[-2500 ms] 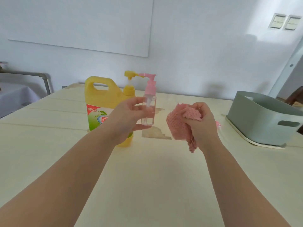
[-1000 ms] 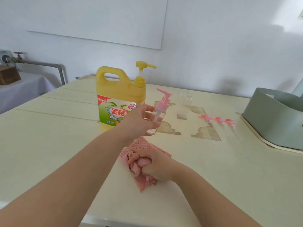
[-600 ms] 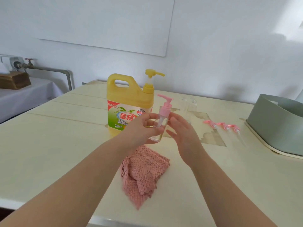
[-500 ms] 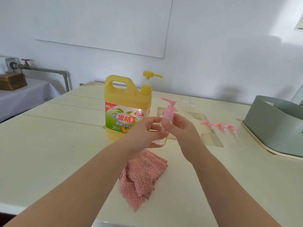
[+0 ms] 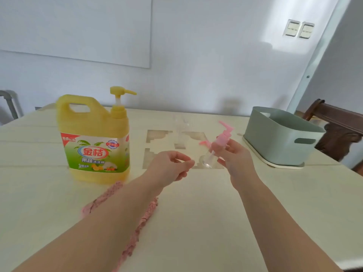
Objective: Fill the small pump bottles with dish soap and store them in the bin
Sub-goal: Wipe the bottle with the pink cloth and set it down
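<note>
**Head view.** The bottle [image 5: 208, 160], a small clear cylinder topped by a pink pump [image 5: 225, 134], is held tilted above the table [image 5: 196, 222]. It sits right of centre, between the jug [image 5: 94, 138] on the left and the bin [image 5: 275, 142] on the right. The right hand [image 5: 233, 160] pinches it at the neck, with thumb and fingertips curled round the joint of pump and body. The left hand [image 5: 169, 167] hovers just left of the bottle's base without touching it; its fingers are loosely curled, thumb near forefinger, and hold nothing.

**Handling (judged).** The bottle is probably light, of stiff thin plastic, and slippery if soap is on it. The best hold is the body or collar, not the nozzle. Its fill level cannot be told. A cloth [image 5: 146, 214] lies under the left forearm.
</note>
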`<state>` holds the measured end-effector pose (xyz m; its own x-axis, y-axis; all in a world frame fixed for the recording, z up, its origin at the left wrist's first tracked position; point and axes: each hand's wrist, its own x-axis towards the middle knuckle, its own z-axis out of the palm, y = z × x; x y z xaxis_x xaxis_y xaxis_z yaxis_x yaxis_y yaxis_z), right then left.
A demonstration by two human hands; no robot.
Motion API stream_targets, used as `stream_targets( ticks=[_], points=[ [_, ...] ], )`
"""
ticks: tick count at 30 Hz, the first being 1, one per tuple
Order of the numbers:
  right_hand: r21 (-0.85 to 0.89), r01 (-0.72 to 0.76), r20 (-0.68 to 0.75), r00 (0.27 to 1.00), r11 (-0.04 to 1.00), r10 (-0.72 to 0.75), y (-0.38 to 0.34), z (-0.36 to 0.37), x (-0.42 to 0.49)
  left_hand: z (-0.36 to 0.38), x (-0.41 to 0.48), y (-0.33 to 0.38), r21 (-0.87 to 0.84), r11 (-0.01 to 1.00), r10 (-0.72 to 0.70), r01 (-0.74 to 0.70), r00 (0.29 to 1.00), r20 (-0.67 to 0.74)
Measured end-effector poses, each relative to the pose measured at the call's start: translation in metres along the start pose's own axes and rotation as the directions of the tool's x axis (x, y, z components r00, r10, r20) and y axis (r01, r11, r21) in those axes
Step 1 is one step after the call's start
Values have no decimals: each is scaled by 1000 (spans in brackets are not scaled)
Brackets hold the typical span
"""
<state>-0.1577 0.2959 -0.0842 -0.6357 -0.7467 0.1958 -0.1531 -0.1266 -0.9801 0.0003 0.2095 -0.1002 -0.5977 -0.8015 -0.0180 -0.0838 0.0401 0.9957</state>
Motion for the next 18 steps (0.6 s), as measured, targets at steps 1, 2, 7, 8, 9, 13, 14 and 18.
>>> stream_targets(
  ticks=[1, 2, 7, 8, 9, 13, 14, 18],
  points=[
    [-2, 0, -20, 1000, 1000, 0, 1, -12, 2, 10, 4, 3, 31, 1000, 0, -1, 1000, 7],
    [8, -2, -49, 999, 1000, 3, 1, -25, 5, 19, 10, 3, 69, 998, 8, -10, 1000, 26],
    [10, 12, -203, 979, 1000, -10, -3, -82, 25, 73, 39, 17, 230, 971, 32, -64, 990, 137],
    [-3, 21, -229, 973, 1000, -21, -5, -93, 31, 86, 47, 22, 243, 967, 39, -77, 987, 157],
    [-16, 28, -250, 968, 999, -31, -6, -101, 37, 97, 53, 27, 243, 965, 54, -95, 984, 169],
    [-34, 76, -331, 940, 997, -83, -14, -142, 65, 152, 86, 49, 289, 945, 103, -155, 977, 190],
    [-38, 84, -352, 931, 996, -92, -15, -152, 71, 164, 94, 54, 325, 930, 114, -174, 974, 197],
    [-56, 91, -397, 912, 994, -105, -19, -181, 92, 202, 121, 67, 366, 900, 153, -238, 957, 246]
  ],
)
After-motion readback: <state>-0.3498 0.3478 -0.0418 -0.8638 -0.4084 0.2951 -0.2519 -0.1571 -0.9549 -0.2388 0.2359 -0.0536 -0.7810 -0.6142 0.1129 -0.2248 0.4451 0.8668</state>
